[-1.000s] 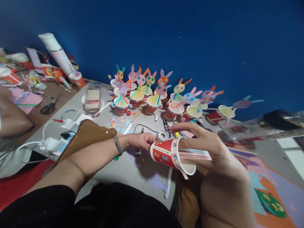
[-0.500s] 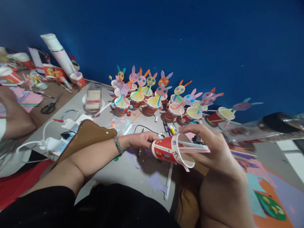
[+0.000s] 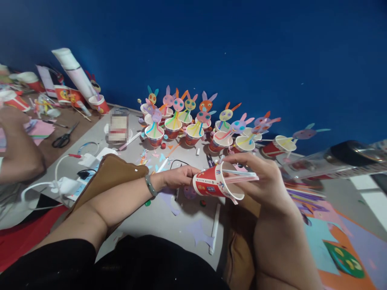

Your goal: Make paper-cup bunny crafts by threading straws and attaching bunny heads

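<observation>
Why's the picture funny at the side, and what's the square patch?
Head view: the see-through container at right looks stretched and blurry, maybe from a wide lens; same view: blocky squares hide something on the table; same view: the table looks darker, shadowed, below the red cup.

From my end I see one paper cup [image 3: 208, 184], red with a white printed band and small blue and red figures near its pale rim. It lies tipped on its side in the air, base to my left, mouth facing right and slightly down, between the left hand [image 3: 178, 177] at its base and the right hand [image 3: 267, 181] at its mouth. Thin pale-blue and pink straws [image 3: 246, 177] stick out rightward past the rim; a short pinkish end [image 3: 234, 200] pokes out below.
</observation>
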Action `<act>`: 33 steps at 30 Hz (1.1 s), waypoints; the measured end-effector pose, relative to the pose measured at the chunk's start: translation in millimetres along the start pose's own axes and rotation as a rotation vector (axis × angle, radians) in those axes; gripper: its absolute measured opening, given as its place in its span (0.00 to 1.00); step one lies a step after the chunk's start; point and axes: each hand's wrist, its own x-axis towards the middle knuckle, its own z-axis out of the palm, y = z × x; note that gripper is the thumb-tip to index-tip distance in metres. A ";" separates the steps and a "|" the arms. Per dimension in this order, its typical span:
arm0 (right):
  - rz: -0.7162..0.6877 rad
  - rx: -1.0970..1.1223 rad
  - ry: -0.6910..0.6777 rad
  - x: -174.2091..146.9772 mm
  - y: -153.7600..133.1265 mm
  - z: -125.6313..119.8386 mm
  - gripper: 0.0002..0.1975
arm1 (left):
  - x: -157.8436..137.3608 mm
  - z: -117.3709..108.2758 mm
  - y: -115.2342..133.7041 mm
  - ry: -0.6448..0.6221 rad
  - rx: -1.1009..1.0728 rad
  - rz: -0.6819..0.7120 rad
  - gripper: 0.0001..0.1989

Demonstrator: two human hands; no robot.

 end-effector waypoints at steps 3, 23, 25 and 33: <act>0.075 0.090 0.040 2.3 7.1 2.2 0.12 | 3.2 1.0 0.7 0.051 -0.024 0.049 0.27; 0.229 0.470 0.081 10.6 19.8 39.1 0.39 | 12.3 -3.0 -4.0 0.367 -0.139 0.278 0.28; 0.239 0.475 0.075 10.7 19.9 42.0 0.41 | 11.6 -2.2 -2.6 0.361 -0.133 0.276 0.28; 0.220 0.450 0.054 9.5 22.2 47.5 0.38 | 12.0 -1.4 -2.0 0.376 -0.111 0.269 0.28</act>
